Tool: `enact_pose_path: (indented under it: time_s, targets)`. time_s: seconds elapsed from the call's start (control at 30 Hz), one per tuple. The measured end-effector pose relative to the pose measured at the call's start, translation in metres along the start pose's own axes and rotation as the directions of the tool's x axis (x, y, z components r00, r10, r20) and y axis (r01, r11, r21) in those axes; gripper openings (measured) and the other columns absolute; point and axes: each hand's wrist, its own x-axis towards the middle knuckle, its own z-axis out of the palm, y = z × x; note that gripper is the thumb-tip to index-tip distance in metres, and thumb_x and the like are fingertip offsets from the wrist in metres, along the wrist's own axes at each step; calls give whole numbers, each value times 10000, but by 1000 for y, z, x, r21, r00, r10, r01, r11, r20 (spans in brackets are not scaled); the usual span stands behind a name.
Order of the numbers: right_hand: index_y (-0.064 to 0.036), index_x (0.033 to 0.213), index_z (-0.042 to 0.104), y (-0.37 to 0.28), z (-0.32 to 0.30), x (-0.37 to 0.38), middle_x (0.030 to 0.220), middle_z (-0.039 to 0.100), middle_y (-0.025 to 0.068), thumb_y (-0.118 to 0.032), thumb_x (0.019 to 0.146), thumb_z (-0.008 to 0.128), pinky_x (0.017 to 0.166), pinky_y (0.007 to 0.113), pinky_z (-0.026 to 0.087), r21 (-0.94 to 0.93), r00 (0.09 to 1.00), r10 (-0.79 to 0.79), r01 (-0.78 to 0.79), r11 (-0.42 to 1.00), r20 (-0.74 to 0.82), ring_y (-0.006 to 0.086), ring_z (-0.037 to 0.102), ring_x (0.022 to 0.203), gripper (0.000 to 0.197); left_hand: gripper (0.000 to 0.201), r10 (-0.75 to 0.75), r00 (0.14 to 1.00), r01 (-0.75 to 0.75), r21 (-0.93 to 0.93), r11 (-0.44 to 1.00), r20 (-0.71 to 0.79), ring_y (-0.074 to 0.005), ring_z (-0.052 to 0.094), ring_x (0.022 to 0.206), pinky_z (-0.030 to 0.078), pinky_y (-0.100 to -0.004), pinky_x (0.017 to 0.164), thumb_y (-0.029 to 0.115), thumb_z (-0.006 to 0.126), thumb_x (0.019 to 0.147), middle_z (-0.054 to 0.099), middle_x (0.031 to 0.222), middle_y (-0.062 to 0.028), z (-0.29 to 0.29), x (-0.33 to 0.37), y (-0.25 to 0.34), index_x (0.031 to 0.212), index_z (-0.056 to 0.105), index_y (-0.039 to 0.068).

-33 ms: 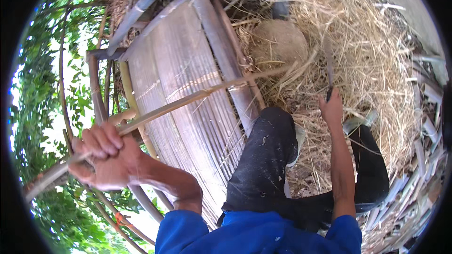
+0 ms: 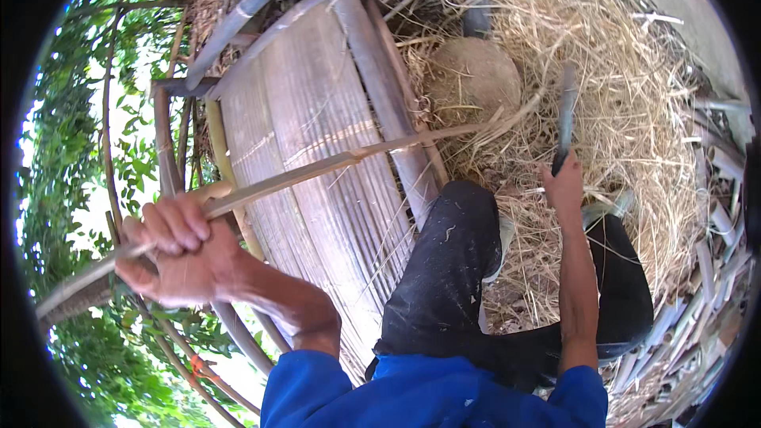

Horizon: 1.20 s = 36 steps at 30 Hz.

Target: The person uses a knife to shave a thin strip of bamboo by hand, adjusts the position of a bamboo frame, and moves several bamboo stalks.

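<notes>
My left hand is closed around a long, thin strip of split bamboo or wood. The strip slants from the lower left, over a bamboo bench, toward a round chopping block, where its far end curls thin and frayed. In my right hand is a long-bladed knife, gripped by its dark handle. Its blade points away from me over straw-like shavings, to the right of the strip's far end and apart from it. Part of the strip is hidden under my left fingers.
Pale shavings cover the ground around the block. Dark bamboo poles frame the bench. Cut bamboo pieces are heaped at the right, below a grey wall. Green leaves and thin poles stand at the left. My bent knees are between bench and shavings.
The knife has shifted slightly right and its blade has turned, showing more of its broad grey face. My left hand and the strip have barely moved.
</notes>
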Motion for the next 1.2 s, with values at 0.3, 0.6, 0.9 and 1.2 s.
enact_pose_path:
  time_s: [0.3, 0.6, 0.9, 1.2]
  targets:
    - [7, 1257, 648, -149, -189, -141, 1015, 699, 186, -359, 1014, 654, 848, 420, 530, 464, 726, -681, 639, 614, -99, 304, 692, 939, 439, 536, -266, 946, 324, -521, 790, 186, -112, 290, 433, 260, -292, 359, 568, 414, 1023, 354, 541, 35, -1, -3, -6, 762, 541, 118]
    - [34, 892, 730, -95, -234, -280, 612, 558, 14, -208, 921, 798, 543, 262, 386, 435, 886, -439, 457, 776, -148, 65, 446, 572, 253, 433, -491, 846, 527, -460, 714, 207, -207, 575, 797, 494, -447, 842, 498, 581, 983, 552, 713, -48, 18, -63, -17, 945, 617, 67]
    - [35, 919, 766, -69, -226, -308, 659, 626, -8, -147, 903, 818, 564, 240, 408, 449, 919, -328, 394, 802, -220, 48, 506, 615, 190, 147, -752, 536, 741, 214, 637, 384, -68, 473, 511, 357, -243, 424, 118, 596, 1047, 687, 769, -59, -39, -120, -19, 1070, 717, 38]
    - [37, 938, 779, -43, -232, -328, 685, 663, -5, -149, 885, 836, 590, 233, 437, 356, 916, -270, 368, 859, -295, 51, 547, 623, 201, 280, -135, 989, 146, 626, 766, -65, -151, 550, 739, 487, -291, 703, 325, 769, 935, 590, 788, -15, -74, -112, -16, 1055, 721, 76]
